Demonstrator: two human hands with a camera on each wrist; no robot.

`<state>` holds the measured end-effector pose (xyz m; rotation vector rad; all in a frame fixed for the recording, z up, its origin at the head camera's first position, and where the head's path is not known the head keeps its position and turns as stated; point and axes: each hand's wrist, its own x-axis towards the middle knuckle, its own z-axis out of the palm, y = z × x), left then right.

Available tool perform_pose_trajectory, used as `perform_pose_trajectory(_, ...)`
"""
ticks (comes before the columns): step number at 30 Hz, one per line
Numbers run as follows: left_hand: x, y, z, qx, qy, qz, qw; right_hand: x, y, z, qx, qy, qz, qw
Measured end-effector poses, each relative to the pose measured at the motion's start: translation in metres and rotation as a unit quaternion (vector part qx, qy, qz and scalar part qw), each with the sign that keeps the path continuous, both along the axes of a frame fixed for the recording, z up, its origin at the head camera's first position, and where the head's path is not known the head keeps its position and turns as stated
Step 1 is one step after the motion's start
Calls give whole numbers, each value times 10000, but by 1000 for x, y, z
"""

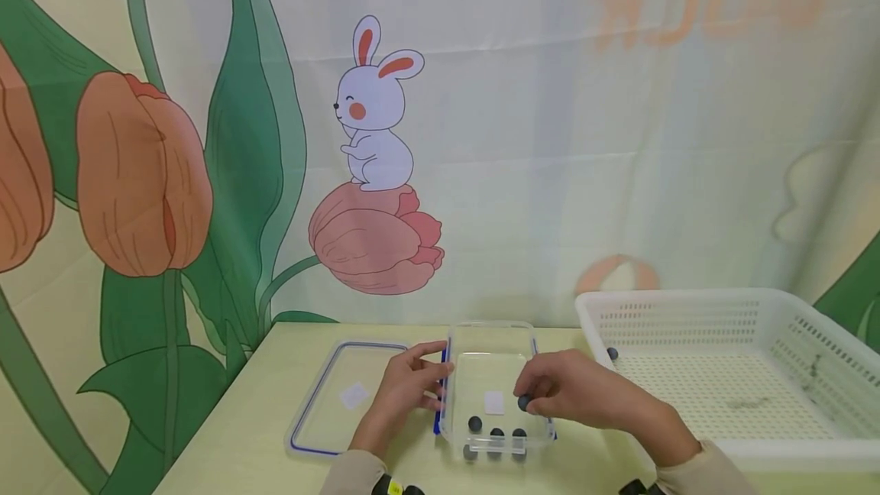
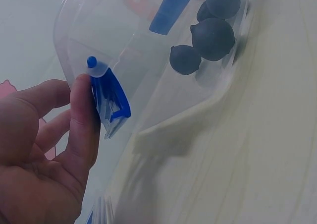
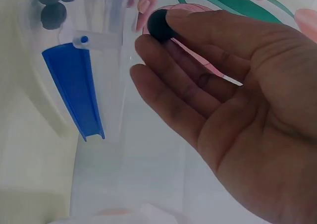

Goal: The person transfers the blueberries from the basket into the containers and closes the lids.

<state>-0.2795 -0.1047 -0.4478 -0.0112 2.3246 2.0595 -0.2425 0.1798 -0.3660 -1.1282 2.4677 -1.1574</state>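
Note:
My right hand (image 1: 574, 389) pinches a blueberry (image 1: 525, 402) between thumb and fingertips over the right side of a clear plastic food container (image 1: 505, 365). In the right wrist view that blueberry (image 3: 161, 26) sits at the fingertips, above the container's rim. Several more blueberries (image 1: 475, 424) lie inside, gathered toward the near end. With fairly straight fingers, my left hand (image 1: 406, 388) touches the container's left side. The left wrist view has its fingertips right at a hanging blue latch (image 2: 111, 95). Another blue latch (image 3: 74, 90) hangs down on the other side.
A clear lid (image 1: 344, 396) with a blue seal lies left of the container. At the right stands a large white perforated basket (image 1: 729, 449), with one blueberry (image 1: 613, 354) by its left wall. A printed curtain (image 1: 495, 174) hangs behind the pale table (image 1: 261, 396).

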Motion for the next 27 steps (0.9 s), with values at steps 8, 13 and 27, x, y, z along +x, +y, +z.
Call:
perform_pose_trajectory(8,2,1,2,25,-13,-34,10000,1,-5,-6,291,-5,60,9996)
perform_pose_trajectory(13,2,0,3,31,-45,-13,10000,0,-5,-5,489,136,144,9986)
perform_pose_trajectory(27,0,-1,0,55,-31,-81,9999,1,-1,2,354,143,155,9992)
